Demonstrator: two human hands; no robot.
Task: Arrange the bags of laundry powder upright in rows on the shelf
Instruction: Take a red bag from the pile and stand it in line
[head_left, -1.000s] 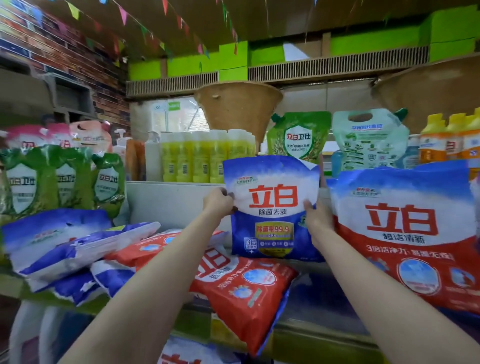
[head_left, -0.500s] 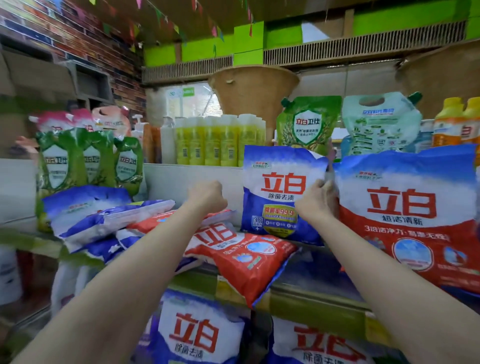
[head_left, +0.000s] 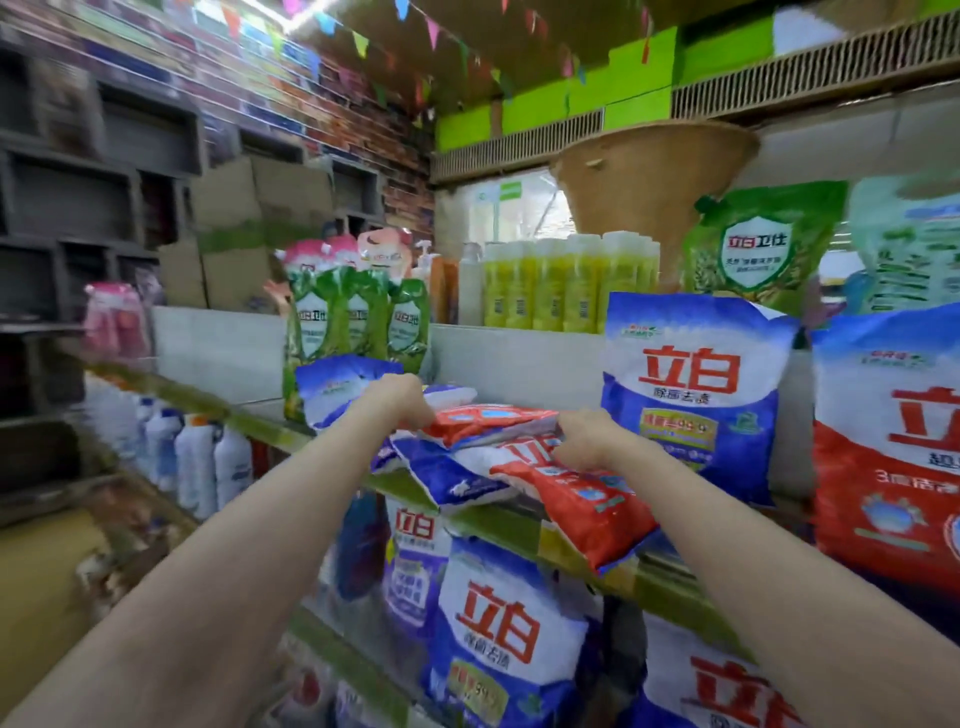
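From my head view, my left hand (head_left: 397, 400) and right hand (head_left: 584, 439) curl onto the top red bag (head_left: 488, 423) of the flat heap (head_left: 467, 475). At right, a blue bag (head_left: 691, 395) and big red bag (head_left: 883, 447) already stand; the heap remains.

Bright, even overhead light; heavy motion blur left and edges, wide-angle bending, centre print perhaps legible.
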